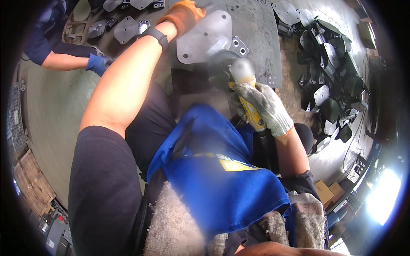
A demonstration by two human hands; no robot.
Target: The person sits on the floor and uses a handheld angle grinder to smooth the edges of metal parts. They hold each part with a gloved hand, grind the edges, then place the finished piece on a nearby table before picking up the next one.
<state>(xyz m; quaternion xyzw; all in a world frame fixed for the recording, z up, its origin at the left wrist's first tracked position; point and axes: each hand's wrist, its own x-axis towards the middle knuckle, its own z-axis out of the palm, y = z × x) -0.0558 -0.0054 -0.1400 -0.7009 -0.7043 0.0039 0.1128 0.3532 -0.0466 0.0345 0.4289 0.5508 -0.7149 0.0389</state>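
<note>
My right hand (267,104), in a pale knit glove, is wrapped round the yellow body of an angle grinder (253,113). The grinder's disc (223,64) looks blurred and overlaps the lower right edge of a grey metal plate (205,36). The plate has rounded corners and several holes, and a small bracket with holes (240,46) shows beside it. At the plate's far left edge is my left hand (183,16), in an orange glove, its fingers curled. What those fingers grip, if anything, is hidden. Plate and bracket rest on a dark metal worktable (260,34).
A heap of similar metal parts (331,64) lies to the right. More plates with brackets (126,30) are at the far left. Another person's blue-gloved hand (97,64) reaches in at left. Cardboard boxes (326,192) stand at lower right.
</note>
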